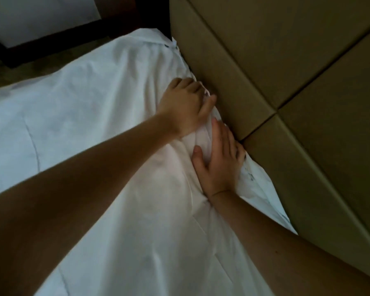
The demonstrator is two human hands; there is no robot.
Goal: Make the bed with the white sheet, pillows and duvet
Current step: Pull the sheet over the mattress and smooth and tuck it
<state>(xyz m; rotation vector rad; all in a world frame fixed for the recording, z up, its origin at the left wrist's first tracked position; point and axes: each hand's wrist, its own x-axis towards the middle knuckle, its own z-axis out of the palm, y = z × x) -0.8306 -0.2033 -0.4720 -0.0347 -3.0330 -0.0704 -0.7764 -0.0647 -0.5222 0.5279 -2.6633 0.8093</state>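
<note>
The picture is dim and soft overall, with muted colour. The brightest area is the white sheet [90, 107], which takes a cool bluish cast at the left edge and looks warmer near the middle. Both forearms are in deep shadow low in the frame. The headboard [286, 60] is dull and evenly lit. Straight panel seams bow from wide-angle distortion. The left hand [186, 103] is slightly motion-blurred.

Padded headboard [286, 60] blocks right; sheet [83, 114] open left.
</note>
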